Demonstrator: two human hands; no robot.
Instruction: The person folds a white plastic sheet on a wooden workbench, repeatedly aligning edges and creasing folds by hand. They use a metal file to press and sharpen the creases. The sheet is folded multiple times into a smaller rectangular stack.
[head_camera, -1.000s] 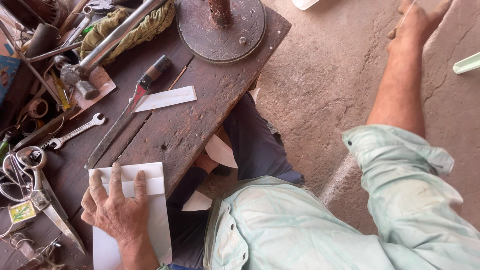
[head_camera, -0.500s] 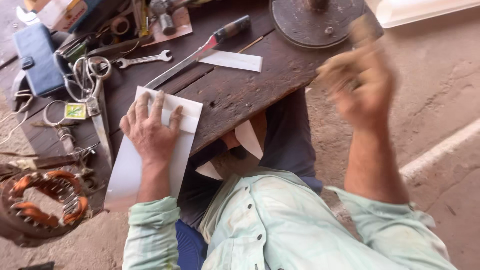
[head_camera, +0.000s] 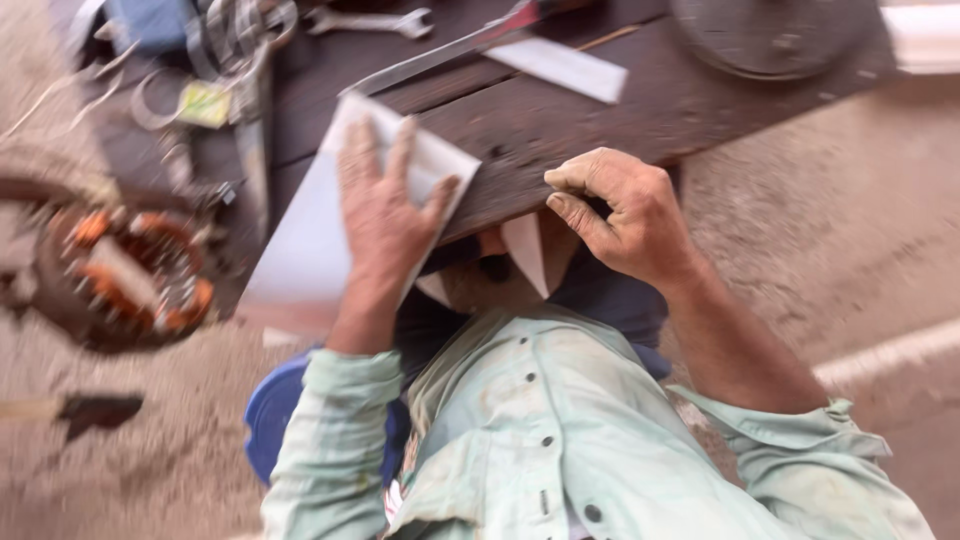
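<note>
A white sheet of paper (head_camera: 300, 250) lies on the near edge of the dark wooden bench (head_camera: 560, 130), its long axis slanting from the upper right corner on the wood down to the lower left, where much of it hangs out past the bench edge over the sandy ground. The left hand (head_camera: 385, 205) lies flat on the sheet's upper end, fingers spread and pointing away from the person, pinning the paper down rather than gripping it.

The right hand (head_camera: 625, 215) is just to the right of the sheet, apart from it, curled loosely at the bench's front edge with the fingers bent inward; whether it has hold of anything I cannot tell. Below it a small white triangular scrap (head_camera: 527, 252) shows against the person's lap.

Farther back on the bench lie a long blade with a red handle (head_camera: 450, 50), a narrow white paper strip (head_camera: 560, 68), a spanner (head_camera: 370, 20) and a round metal disc (head_camera: 775, 35). On the ground at left sits a motor stator with copper windings (head_camera: 130, 275), blurred.
</note>
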